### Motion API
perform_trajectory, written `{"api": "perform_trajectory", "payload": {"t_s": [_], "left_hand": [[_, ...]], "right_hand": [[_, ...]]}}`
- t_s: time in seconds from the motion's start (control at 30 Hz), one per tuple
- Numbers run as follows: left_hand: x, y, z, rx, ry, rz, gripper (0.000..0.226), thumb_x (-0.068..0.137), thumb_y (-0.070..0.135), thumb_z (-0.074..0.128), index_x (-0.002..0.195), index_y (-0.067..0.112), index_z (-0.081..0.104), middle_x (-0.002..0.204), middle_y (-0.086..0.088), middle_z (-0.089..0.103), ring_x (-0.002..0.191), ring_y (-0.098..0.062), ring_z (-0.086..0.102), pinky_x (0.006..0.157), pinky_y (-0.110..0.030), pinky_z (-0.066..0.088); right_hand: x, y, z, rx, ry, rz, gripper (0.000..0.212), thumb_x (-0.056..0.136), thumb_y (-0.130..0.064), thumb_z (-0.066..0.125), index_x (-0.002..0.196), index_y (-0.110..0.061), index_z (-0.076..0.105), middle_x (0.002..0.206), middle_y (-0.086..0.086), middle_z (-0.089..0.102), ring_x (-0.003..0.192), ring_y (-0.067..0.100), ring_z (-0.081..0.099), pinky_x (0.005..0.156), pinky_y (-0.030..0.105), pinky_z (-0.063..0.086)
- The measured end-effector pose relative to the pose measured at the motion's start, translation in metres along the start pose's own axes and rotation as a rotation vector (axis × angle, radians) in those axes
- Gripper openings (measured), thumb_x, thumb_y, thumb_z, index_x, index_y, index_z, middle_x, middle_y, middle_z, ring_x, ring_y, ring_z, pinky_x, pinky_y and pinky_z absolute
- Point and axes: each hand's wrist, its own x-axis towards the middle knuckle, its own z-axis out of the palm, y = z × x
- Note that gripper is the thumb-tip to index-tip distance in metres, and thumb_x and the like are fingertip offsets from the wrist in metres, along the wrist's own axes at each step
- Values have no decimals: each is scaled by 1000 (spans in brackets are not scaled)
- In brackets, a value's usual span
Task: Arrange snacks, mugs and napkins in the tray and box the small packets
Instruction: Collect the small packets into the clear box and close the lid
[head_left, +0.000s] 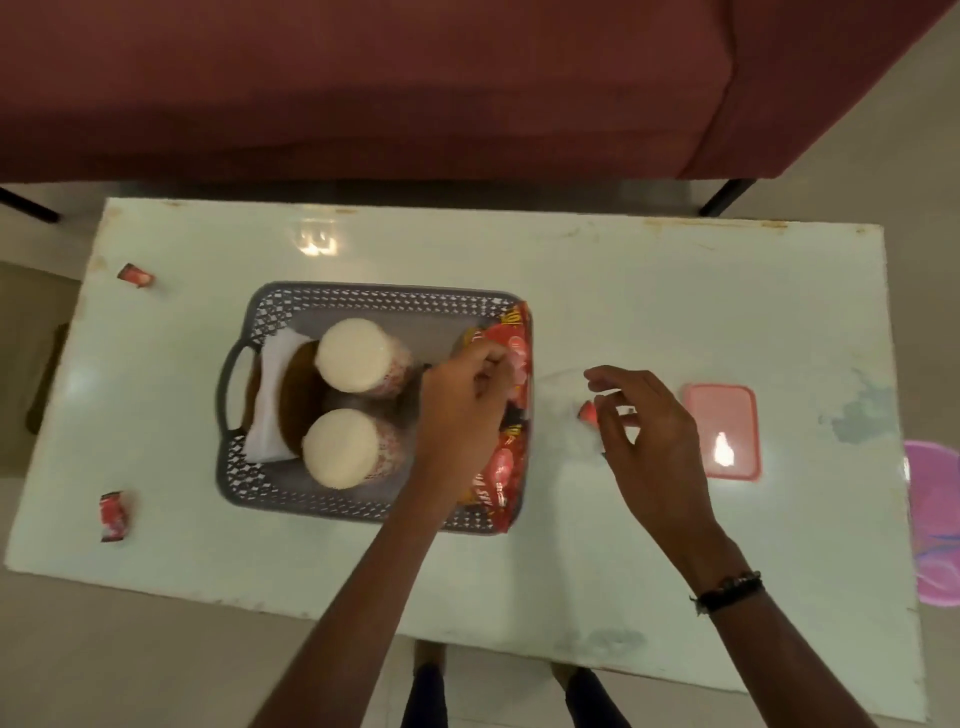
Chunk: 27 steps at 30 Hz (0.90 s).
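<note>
My left hand (467, 410) reaches into the grey tray (291, 306) at the middle of the desk (571, 270), fingers closed on the red snack bag (511, 415) along its right side. Two upturned mugs (358, 364) and a white napkin (270, 395) fill the tray's left part. My right hand (649, 431) hovers loosely curled just right of the tray, a small red packet (588, 411) by its fingertips; whether it grips it I cannot tell. A pink box lid (724, 431) lies further right, and two more packets (136, 275) sit at the desk's left edge

A maroon sofa (363, 88) stands behind the white table (623, 291).
</note>
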Motion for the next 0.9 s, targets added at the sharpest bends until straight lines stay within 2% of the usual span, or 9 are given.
{"api": "perform_trajectory", "payload": {"t_s": [0.1, 0.2, 0.3, 0.33, 0.43, 0.57, 0.7, 0.8, 0.9], "left_hand": [[-22, -38, -60, -103, 212, -76, 12, 90, 17, 56, 86, 25, 64, 78, 12, 70, 74, -8, 67, 62, -21, 55], [-47, -89, -113, -147, 380, -183, 12, 88, 10, 57, 88, 20, 65, 87, 0, 72, 76, -13, 65, 65, -33, 54], [-74, -158, -177, -6, 513, -241, 14, 87, 6, 56, 89, 16, 65, 89, -2, 69, 75, -10, 62, 70, -39, 55], [-82, -179, -195, 30, 546, -262, 16, 87, 2, 55, 89, 14, 65, 89, -3, 68, 74, -12, 62, 70, -42, 56], [-96, -237, -238, 129, 628, -314, 17, 85, -3, 53, 89, 8, 64, 92, -9, 67, 82, -29, 65, 78, -26, 50], [-96, -290, -280, 249, 700, -458, 20, 83, 0, 53, 102, 3, 59, 101, -17, 57, 90, -33, 56, 80, -40, 47], [-85, -324, -304, 236, 683, -574, 27, 86, 14, 58, 111, 4, 55, 110, -19, 54, 96, -37, 53, 80, -45, 49], [-72, -330, -312, 107, 647, -580, 8, 82, 13, 61, 86, 15, 54, 92, -13, 60, 86, -33, 58, 79, -46, 48], [-52, -329, -323, -108, 578, -569, 14, 81, 14, 65, 72, 17, 54, 80, -12, 62, 75, -29, 63, 74, -50, 54]], "right_hand": [[-6, -36, 38, 7, -54, -79, 25, 93, -6, 53, 115, -15, 60, 111, -2, 63, 94, 7, 60, 78, 14, 50], [-13, -72, 80, 17, -92, -145, 25, 92, -5, 54, 113, -16, 61, 114, -1, 64, 100, 6, 57, 86, 17, 48], [-22, -115, 144, 27, -204, -262, 24, 91, -2, 54, 111, -13, 63, 110, 3, 65, 97, 1, 54, 86, 6, 41], [-26, -127, 166, 40, -254, -283, 23, 91, -4, 54, 110, -13, 64, 109, 1, 65, 96, 3, 55, 84, 9, 43], [-36, -157, 224, 71, -359, -301, 21, 91, -6, 53, 107, -14, 64, 106, -4, 64, 94, 7, 59, 81, 23, 50], [-46, -190, 290, 101, -544, -259, 24, 93, -6, 49, 109, -16, 63, 102, -3, 63, 91, 8, 60, 78, 17, 48], [-48, -207, 345, 76, -652, -232, 25, 93, -7, 48, 110, -20, 62, 101, -5, 63, 89, 8, 60, 76, 15, 48], [-43, -217, 375, 63, -677, -241, 26, 93, -6, 47, 110, -19, 62, 101, -5, 63, 87, 9, 61, 75, 15, 48], [-27, -225, 401, 8, -667, -279, 27, 92, -4, 47, 110, -17, 63, 103, -2, 63, 87, 11, 61, 76, 22, 50]]}}
